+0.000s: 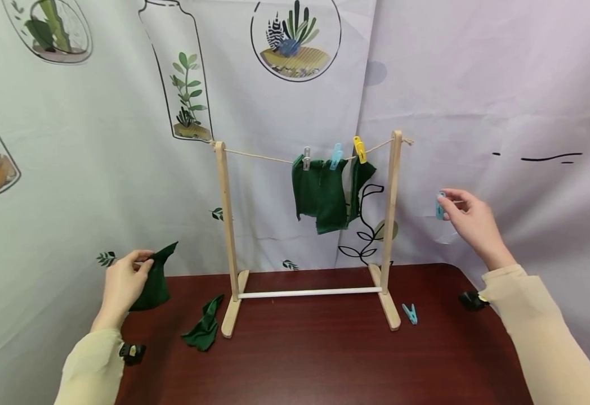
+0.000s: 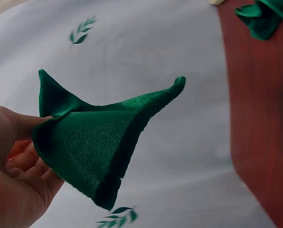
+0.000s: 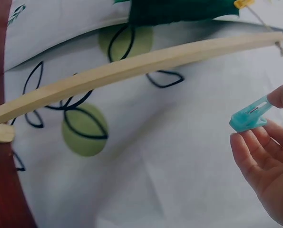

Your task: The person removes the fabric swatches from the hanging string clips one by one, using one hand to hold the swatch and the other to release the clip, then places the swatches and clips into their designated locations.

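Holding a green cloth (image 1: 155,284) between thumb and fingers, your left hand (image 1: 125,287) hovers at the table's left side, the fabric hanging below the grip with one corner pointing up beyond the fingertips. In the left wrist view, the cloth fans outward from your thumb into a broad fold. Across from it, your right hand (image 1: 474,222) pinches a blue clothespin (image 1: 439,208) at the fingertips, raised well above the table (image 1: 310,360) and to the right of the wooden rack. The right wrist view shows your thumb on one arm of the pin, fingers beneath, its nose pointing away from your palm.

Just right of your left hand and lower, a crumpled green cloth (image 1: 204,326) lies on the tabletop beside the rack's left foot (image 1: 235,306). Below and to the left of your right hand rests a loose blue clip (image 1: 410,314), near the right foot (image 1: 385,298).

Between your two hands stands the wooden rack (image 1: 227,225), its cord (image 1: 264,156) carrying green fabric (image 1: 331,197) under a grey clip (image 1: 307,159) and a light-blue clip (image 1: 336,157). A narrower green piece (image 1: 360,185) hangs from a yellow clip (image 1: 360,150), closer to your right hand.
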Available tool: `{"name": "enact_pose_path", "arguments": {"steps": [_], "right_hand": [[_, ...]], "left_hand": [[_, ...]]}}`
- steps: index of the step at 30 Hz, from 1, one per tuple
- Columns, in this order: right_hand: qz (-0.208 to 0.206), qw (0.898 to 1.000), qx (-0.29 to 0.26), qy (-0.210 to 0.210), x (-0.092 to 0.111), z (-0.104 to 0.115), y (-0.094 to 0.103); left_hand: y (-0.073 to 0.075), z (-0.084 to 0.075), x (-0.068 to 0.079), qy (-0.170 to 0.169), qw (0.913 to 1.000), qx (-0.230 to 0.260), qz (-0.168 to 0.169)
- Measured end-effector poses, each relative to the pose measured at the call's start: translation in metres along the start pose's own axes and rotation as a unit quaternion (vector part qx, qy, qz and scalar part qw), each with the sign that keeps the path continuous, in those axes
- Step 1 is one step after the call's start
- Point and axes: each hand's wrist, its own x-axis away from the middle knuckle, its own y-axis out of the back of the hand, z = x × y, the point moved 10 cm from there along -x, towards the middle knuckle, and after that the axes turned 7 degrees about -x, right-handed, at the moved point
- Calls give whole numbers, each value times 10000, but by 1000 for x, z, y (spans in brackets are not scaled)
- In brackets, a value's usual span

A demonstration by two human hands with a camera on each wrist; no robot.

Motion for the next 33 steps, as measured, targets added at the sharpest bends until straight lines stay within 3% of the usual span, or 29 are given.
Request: {"name": "enact_pose_path", "arguments": {"steps": [13,23,33], "right_hand": [[309,9984,426,-225,31,-56,-14],[531,9929,915,-536,56,-103,-23],[838,9887,934,-821,79,-138,-36]], "left_hand": [[-47,32,17,415,9975,-71,568],[-77,47,30,584,9930,-39,1030],[-99,58,37,375,9919,-168,1201]]}}
